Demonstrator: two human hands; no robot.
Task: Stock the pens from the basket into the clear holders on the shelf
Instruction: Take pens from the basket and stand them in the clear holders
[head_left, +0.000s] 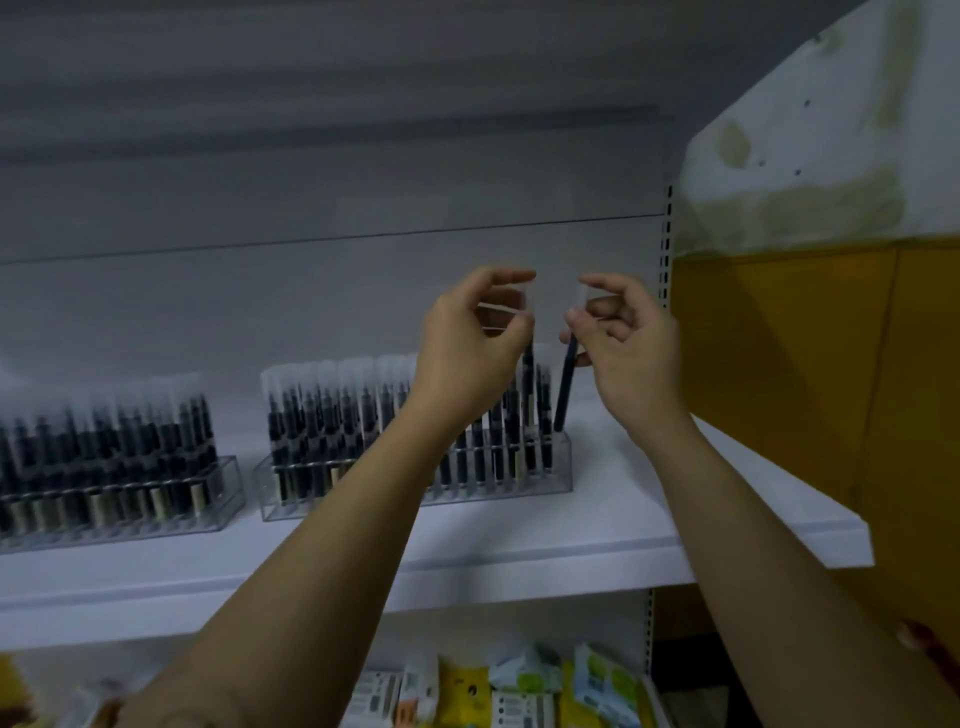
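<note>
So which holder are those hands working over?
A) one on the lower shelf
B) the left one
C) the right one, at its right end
C: the left hand and right hand each pinch a pen above the right end of the right holder, and the pens reach down towards it.

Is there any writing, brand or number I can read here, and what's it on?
No text is readable in this view.
Packets at the bottom of the view: barcode labels, too blurred to read.
Pens in the clear holders: pale bands, no legible print.
</note>
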